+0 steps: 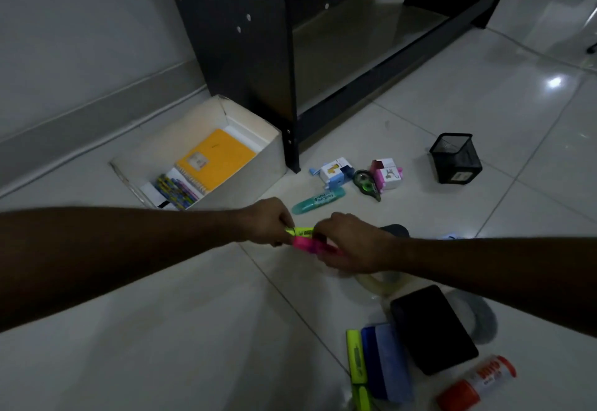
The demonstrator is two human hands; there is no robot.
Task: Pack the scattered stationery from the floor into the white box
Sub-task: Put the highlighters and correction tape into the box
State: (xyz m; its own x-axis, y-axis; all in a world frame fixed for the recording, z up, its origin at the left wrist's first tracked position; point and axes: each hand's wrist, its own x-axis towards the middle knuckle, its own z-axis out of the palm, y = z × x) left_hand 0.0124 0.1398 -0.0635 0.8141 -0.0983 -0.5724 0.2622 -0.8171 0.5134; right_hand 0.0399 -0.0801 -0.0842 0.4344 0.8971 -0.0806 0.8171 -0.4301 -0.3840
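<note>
Both hands meet above the tiled floor (193,330), just beside the white box (258,165). The left hand (266,221) pinches a yellow highlighter (302,231); the right hand (352,242) grips a pink highlighter (307,244). The two markers touch. The box stands against the dark desk (258,39) leg, holding an orange notebook (216,158).

Dark desk (258,55) w/ lower shelf stands on glossy tiled floor (161,330) nr wall (64,23).
</note>
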